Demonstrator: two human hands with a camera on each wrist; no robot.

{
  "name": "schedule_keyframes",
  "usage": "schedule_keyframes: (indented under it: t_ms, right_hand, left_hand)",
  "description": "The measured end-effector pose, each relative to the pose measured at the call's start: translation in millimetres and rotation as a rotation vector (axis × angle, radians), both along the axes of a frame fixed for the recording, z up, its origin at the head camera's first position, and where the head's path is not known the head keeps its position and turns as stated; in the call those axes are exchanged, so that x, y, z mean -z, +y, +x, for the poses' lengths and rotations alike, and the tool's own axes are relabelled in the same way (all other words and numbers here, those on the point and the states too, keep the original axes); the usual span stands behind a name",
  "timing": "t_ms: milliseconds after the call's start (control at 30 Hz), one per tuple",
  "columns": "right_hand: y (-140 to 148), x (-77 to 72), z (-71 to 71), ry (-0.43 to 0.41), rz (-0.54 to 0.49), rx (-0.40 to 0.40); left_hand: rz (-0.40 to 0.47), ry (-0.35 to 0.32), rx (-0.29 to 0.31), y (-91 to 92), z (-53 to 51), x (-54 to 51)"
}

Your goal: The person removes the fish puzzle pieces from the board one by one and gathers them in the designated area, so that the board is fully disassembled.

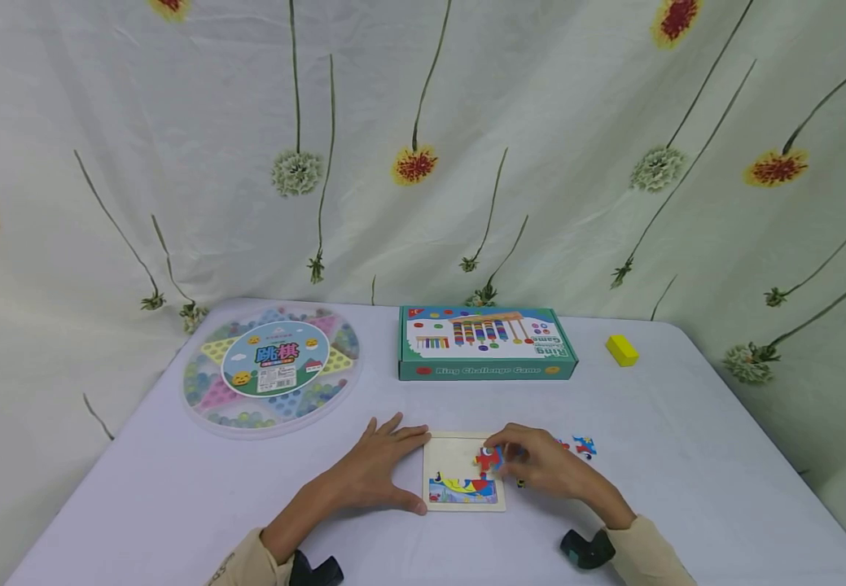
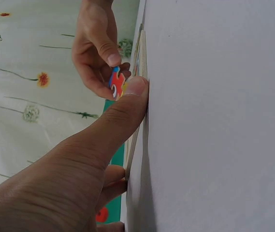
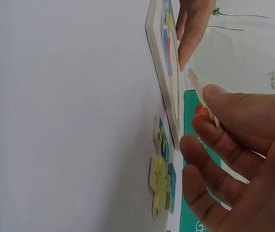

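Note:
In the head view, a wooden jigsaw tray (image 1: 450, 452) lies on the table with its lower part filled by a yellow, red and blue picture (image 1: 462, 491). My left hand (image 1: 374, 465) rests against the tray's left side, fingers spread, thumb at the near corner and fingertips near the far one. With thumb and fingers, my right hand (image 1: 543, 462) pinches a red and blue jigsaw piece (image 1: 488, 461) above the tray's right part. The left wrist view shows this piece (image 2: 118, 83) tilted; in the right wrist view it (image 3: 195, 86) appears nearly edge-on.
Loose jigsaw pieces (image 1: 585, 445) lie right of the tray, partly behind my right hand. Further back are a round Chinese checkers set (image 1: 276, 358), a green Ring Challenge Game box (image 1: 488, 371) and a yellow block (image 1: 622, 350). A flowered cloth (image 1: 364, 106) hangs behind the table.

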State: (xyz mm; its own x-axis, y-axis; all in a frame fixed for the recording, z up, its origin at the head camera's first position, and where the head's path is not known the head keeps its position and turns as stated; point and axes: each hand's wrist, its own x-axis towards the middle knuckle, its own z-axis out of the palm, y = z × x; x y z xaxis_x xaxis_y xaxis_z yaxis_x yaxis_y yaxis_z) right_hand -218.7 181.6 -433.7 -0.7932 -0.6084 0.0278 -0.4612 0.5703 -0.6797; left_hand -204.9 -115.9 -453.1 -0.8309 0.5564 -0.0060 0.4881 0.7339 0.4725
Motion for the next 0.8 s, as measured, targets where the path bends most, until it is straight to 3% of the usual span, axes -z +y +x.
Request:
schedule_keyframes:
  t_ms: [367,800]
  right_hand:
    - [13.1,-1.1,1.0,0.049,-0.029,0.047]
    - [35.0,-2.2,4.6,0.025,-0.04,0.092]
  left_hand:
    - [0.005,0.001,0.0,-1.1,1.3,0.9]
    - [0.003,0.016,0.003,-0.9,0.1,2.1]
